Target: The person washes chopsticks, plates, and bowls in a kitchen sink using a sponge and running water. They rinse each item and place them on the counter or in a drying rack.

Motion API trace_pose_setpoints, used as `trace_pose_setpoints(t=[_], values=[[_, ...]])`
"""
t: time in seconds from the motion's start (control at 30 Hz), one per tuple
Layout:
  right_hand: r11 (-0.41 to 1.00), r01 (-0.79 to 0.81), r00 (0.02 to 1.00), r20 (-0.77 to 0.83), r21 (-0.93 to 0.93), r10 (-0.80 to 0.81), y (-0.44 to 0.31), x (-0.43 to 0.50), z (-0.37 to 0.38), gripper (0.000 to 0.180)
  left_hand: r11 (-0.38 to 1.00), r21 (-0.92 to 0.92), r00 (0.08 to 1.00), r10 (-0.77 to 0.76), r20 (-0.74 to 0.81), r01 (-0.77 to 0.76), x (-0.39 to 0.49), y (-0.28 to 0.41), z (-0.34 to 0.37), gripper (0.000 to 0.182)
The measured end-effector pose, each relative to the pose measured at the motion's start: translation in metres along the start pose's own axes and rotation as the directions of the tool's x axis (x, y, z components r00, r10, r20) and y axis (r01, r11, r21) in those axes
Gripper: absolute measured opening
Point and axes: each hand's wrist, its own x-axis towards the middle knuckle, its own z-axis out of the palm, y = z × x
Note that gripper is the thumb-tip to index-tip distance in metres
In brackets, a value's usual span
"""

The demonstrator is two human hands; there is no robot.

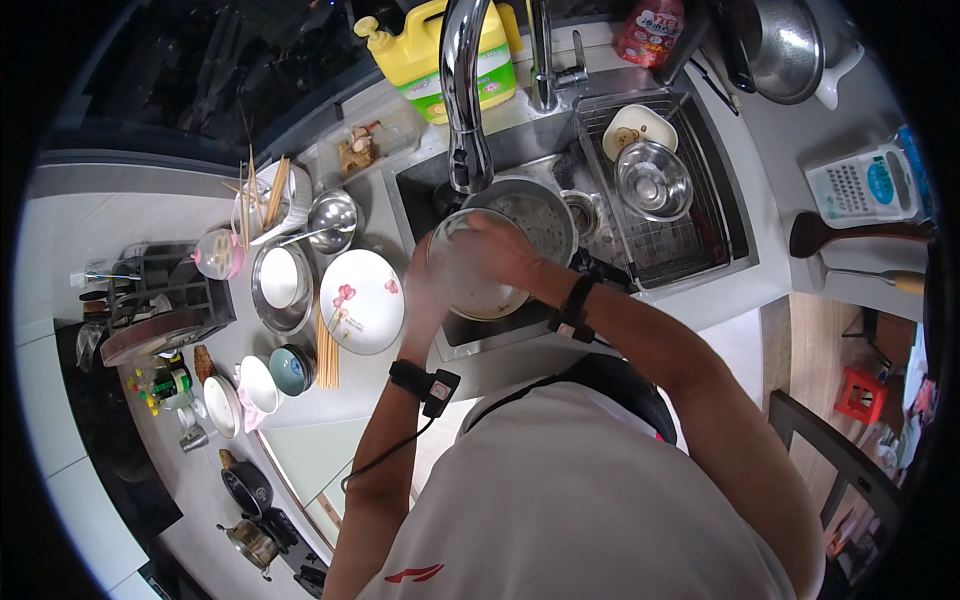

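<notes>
A pale round dish (486,298) is tilted over the left part of the steel sink (517,154). My left hand (427,289) grips its left edge. Across its inner face lies my right hand (501,253), blurred, so I cannot tell whether its fingers hold anything. Partly hidden behind the dish, a grey pan (544,214) sits in the sink with specks over its bottom. Above both hands hangs the chrome faucet spout (471,154); no water is plainly visible from it.
Right in the sink, a wire basket (660,244) holds a steel bowl (652,180) and a bear-patterned dish (637,129). A flowered plate (367,300), chopsticks (327,352) and nested bowls (289,371) stand left. Behind the spout is a yellow jug (420,45). A spatula (847,232) lies right.
</notes>
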Motion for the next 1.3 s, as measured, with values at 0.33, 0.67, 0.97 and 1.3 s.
trace_pose_setpoints(t=[0.33,0.67,0.97,1.3], values=[[0.912,-0.407,0.865,0.299,-0.050,0.403,0.019,-0.030,-0.032,0.022,0.995,0.079,0.978,0.073,-0.197,-0.058,-0.004,0.018,0.022,0.042],[0.791,-0.088,0.988,-0.047,0.606,0.145,-0.035,-0.038,-0.007,0.015,0.969,0.203,0.956,0.190,-0.225,-0.145,0.002,0.027,0.027,0.046],[0.959,-0.162,0.984,0.030,-0.233,0.174,0.031,-0.027,-0.020,0.019,0.935,0.292,0.962,0.244,-0.123,-0.200,0.002,0.047,0.011,0.049],[0.963,-0.262,0.845,0.497,0.062,0.198,0.005,-0.049,-0.009,0.023,0.900,0.351,0.933,0.326,-0.153,-0.257,0.001,0.032,0.010,0.053]])
